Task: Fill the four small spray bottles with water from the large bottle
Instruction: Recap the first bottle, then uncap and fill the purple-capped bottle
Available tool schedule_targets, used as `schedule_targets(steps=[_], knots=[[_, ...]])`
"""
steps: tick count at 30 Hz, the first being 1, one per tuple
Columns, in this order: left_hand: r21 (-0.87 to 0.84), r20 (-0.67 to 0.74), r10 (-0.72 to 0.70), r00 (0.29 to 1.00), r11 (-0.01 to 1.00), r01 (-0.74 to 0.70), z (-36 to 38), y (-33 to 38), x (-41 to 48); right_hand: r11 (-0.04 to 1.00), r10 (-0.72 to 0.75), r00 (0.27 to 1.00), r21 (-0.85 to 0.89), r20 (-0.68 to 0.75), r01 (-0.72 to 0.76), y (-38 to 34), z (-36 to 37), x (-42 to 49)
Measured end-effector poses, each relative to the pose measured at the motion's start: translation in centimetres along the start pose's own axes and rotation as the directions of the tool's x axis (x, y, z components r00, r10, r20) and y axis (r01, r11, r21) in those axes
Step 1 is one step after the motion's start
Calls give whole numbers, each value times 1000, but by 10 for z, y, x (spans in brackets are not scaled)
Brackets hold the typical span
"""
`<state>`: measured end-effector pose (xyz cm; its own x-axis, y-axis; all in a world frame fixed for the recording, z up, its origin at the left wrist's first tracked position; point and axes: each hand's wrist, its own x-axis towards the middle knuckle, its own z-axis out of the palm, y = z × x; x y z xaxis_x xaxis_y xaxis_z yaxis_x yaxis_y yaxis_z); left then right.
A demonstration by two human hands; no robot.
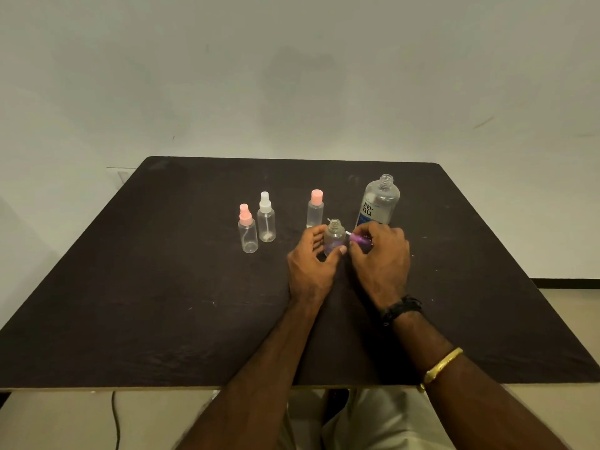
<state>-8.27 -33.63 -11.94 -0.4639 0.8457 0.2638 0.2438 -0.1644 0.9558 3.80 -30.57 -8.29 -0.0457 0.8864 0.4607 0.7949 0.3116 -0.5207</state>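
Note:
A small clear spray bottle (334, 237) stands uncapped on the dark table (162, 287), with my left hand (310, 264) wrapped around its lower part. My right hand (381, 258) holds its purple spray cap (359, 239) just to the bottle's right, the white dip tube pointing left. Behind stands the large clear bottle (378, 203) with a blue label, its neck open. To the left stand a pink-capped spray bottle (247, 229), a white-capped spray bottle (266, 218) and a pink flat-capped bottle (315, 208), all closed.
A pale wall rises behind the table. A dark cable (116, 420) hangs below the near left edge. My lap in light trousers (373, 423) shows under the front edge.

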Motion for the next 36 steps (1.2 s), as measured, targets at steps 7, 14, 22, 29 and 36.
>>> schedule_targets(steps=[7, 14, 22, 29, 36], knots=[[50, 36, -3, 999, 999, 1, 0, -3, 2, 981, 79, 988, -187, 129, -54, 8, 8, -1], [67, 51, -9, 999, 998, 5, 0, -3, 2, 970, 90, 981, -237, 170, -48, 16, 12, 0], [46, 64, -25, 998, 999, 22, -1, -1, 1, 979, 79, 977, -203, 197, -38, 14, 7, 0], [-27, 23, -16, 1000, 999, 17, 1, 0, 0, 994, 11, 998, 108, -61, -4, -3, -7, 8], [-60, 39, -21, 999, 998, 23, 1, -1, 0, 947, 128, 946, 319, -296, -28, -8, -10, 33]])
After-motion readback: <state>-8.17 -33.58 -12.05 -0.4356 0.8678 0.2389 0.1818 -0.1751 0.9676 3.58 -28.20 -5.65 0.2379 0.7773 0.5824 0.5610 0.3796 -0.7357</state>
